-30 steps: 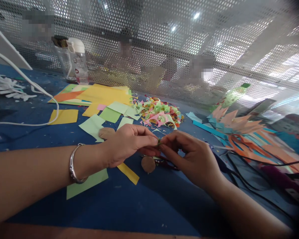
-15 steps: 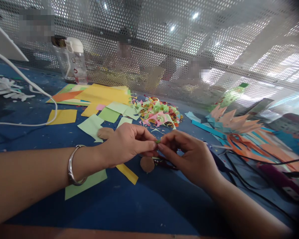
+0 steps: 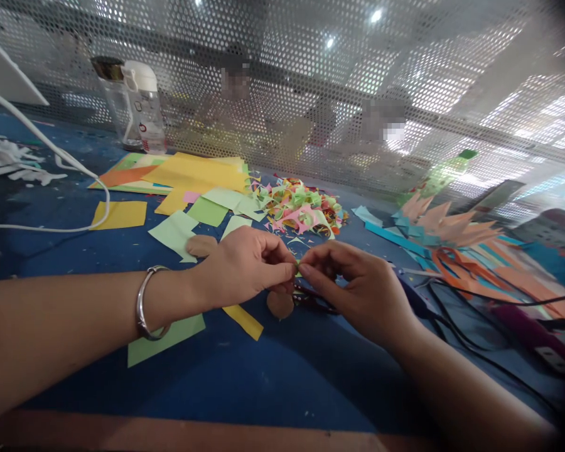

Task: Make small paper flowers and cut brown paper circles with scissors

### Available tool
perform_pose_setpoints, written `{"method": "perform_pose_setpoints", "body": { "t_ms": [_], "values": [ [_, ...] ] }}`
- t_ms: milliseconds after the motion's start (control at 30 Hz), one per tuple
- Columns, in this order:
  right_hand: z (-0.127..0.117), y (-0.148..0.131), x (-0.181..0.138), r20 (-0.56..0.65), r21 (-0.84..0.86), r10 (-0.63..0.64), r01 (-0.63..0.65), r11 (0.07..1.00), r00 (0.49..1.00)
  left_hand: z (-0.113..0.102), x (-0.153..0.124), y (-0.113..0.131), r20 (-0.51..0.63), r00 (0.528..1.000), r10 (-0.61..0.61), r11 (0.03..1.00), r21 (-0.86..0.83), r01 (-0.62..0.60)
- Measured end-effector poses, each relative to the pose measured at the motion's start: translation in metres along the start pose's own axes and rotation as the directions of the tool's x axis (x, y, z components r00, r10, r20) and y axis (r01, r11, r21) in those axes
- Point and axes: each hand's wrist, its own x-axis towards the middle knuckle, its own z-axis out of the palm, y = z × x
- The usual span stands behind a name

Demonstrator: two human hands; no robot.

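Observation:
My left hand and my right hand meet fingertip to fingertip above the blue table. Both pinch a tiny green paper piece between thumb and forefinger. A silver bangle circles my left wrist. Just below the hands lie a brown paper disc and a yellow strip. Another brown disc sits beside my left hand.
Yellow and green paper sheets and a heap of coloured scraps lie behind the hands. Orange and blue cut shapes with orange scissors and black cables are at the right. A bottle, a white cable and a perforated screen stand behind.
Both hands have stayed pinched together on the small green piece, shifting only slightly. The view has tilted a little.

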Motion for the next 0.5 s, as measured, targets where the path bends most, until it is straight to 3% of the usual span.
{"method": "perform_pose_setpoints", "body": {
  "t_ms": [233,400,500],
  "values": [
    [-0.002,-0.002,0.002,-0.007,0.053,0.058,-0.058,0.997,0.998,-0.003,0.007,0.001,0.061,0.998,-0.028,0.991,-0.128,0.036],
    [-0.003,-0.002,0.004,-0.092,0.042,0.038,-0.034,0.999,0.995,-0.010,0.011,0.008,-0.096,0.995,-0.039,0.988,-0.155,0.023],
    [-0.002,-0.001,0.004,-0.101,0.052,0.031,-0.026,0.998,0.994,-0.013,0.012,0.011,-0.027,0.994,-0.103,0.967,-0.235,0.094]
  ]
}}
